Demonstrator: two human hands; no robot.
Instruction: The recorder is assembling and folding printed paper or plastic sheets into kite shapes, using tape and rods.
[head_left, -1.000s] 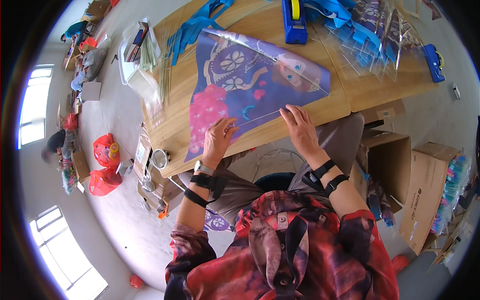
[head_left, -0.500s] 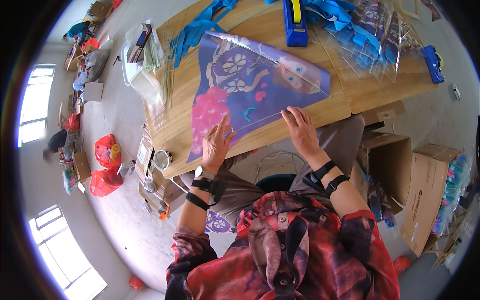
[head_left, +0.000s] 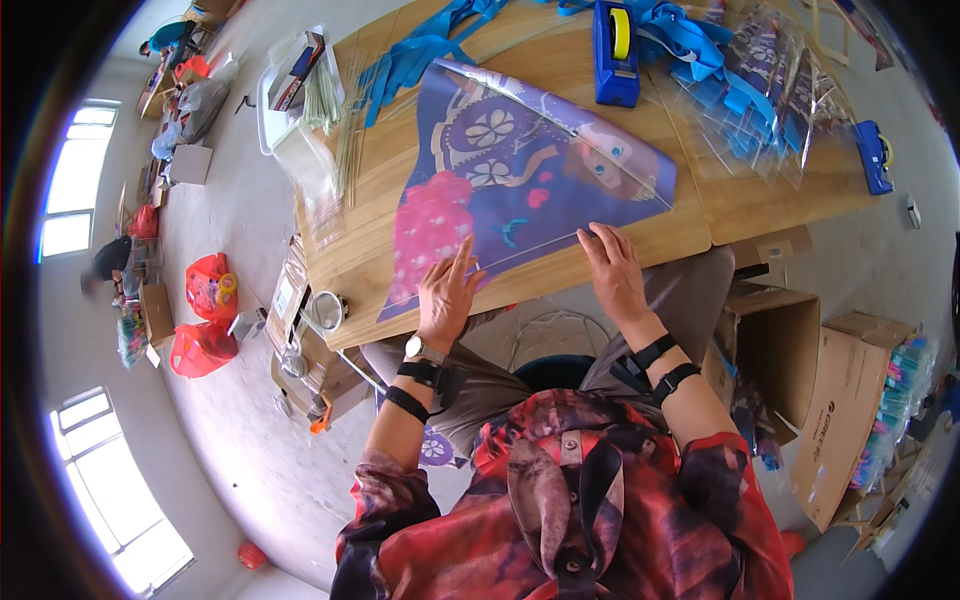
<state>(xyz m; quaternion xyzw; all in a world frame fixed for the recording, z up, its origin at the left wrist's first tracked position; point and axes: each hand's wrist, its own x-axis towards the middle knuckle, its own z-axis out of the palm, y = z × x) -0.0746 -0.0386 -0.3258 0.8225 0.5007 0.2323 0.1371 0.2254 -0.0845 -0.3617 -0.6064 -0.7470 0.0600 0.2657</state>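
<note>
A purple printed plastic sheet (head_left: 470, 200), shaped like a kite sail, lies on the wooden table in front of me. It carries pink flowers and a cartoon figure, and its far edge is folded over. A thin pale line, perhaps a rod, runs along its near edge. My left hand (head_left: 446, 298) rests at that edge beside the pink flowers, index finger stretched out and the other fingers loosely bent. Farther right along the same edge, my right hand (head_left: 615, 275) has its fingers extended with the tips on or just over the sheet. Neither hand appears to grip anything.
Beyond the sheet stands a blue tape dispenser (head_left: 616, 55); another tape dispenser (head_left: 873, 158) sits at the right edge. Blue ribbons (head_left: 420, 50) and clear-bagged printed pieces (head_left: 770, 90) lie around. Thin sticks (head_left: 350, 140) and a small jar (head_left: 327, 311) are at left. Cardboard boxes (head_left: 835, 420) stand right.
The whole view has shifted slightly, with the table and sheet appearing a little farther right. Both hands keep about the same places along the sheet's near edge.
</note>
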